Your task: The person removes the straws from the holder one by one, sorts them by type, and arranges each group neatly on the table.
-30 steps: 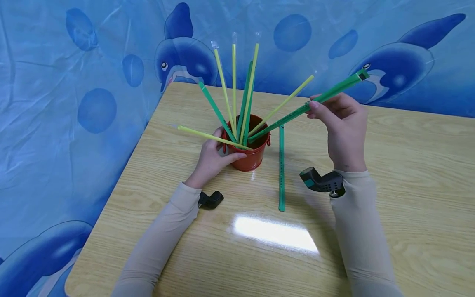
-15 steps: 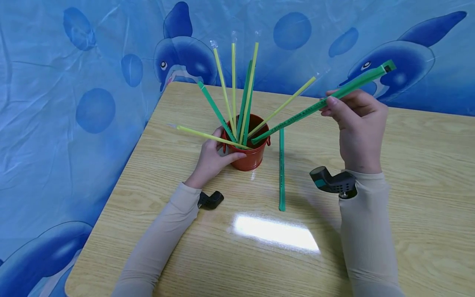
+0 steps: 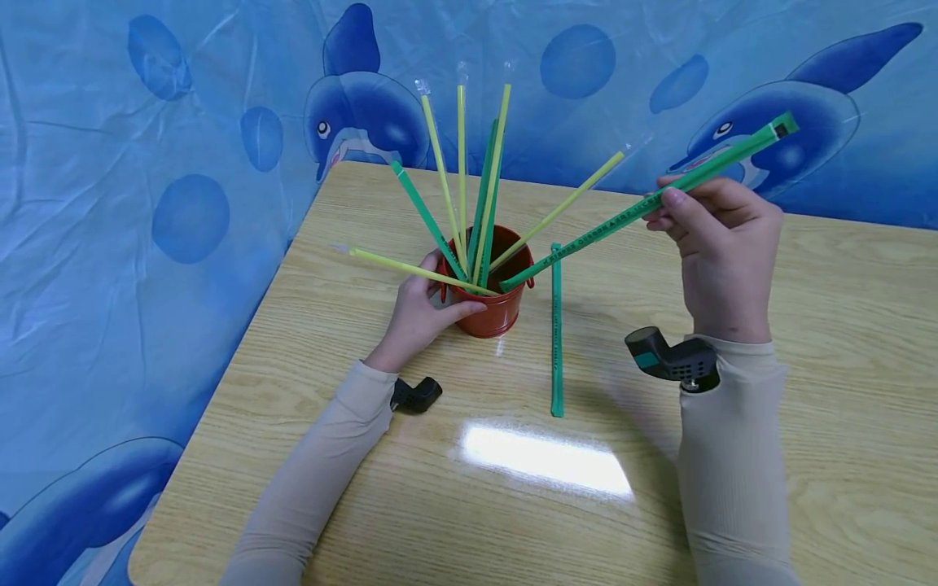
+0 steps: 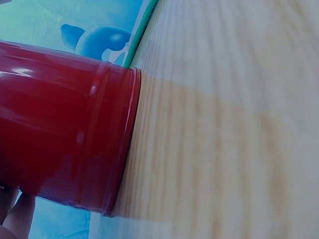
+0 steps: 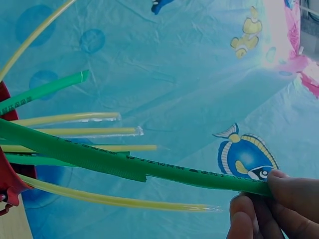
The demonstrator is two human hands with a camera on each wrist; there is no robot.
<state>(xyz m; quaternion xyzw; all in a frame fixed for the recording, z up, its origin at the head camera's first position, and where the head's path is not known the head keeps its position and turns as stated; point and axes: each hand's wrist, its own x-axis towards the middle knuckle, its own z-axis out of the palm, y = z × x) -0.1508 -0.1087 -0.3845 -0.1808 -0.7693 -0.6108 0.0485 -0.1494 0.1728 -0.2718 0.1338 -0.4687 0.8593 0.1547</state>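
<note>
A small red bucket (image 3: 489,317) stands on the table, bristling with yellow straws (image 3: 462,163) in clear film and green paper-wrapped straws (image 3: 431,215). My left hand (image 3: 421,316) grips the bucket from its left side, thumb along the front. Up to the right, my right hand (image 3: 725,244) pinches a green wrapped straw (image 3: 615,224) between thumb and fingers. That straw slants down leftward, its lower end at the bucket's mouth near the right rim. The right wrist view shows a step in the green straw's (image 5: 209,179) outline midway. Another green straw (image 3: 557,334) lies flat on the table.
The wooden table (image 3: 352,505) ends at the back and left against a blue sheet (image 3: 205,98) printed with dolphins. A bright light reflection lies on the tabletop in front of the bucket. A small handle ring (image 3: 531,281) sticks out at the bucket's right side.
My right hand has moved right with the green straw, whose lower end has shifted toward the bucket's right rim. The left hand and bucket have stayed in place.
</note>
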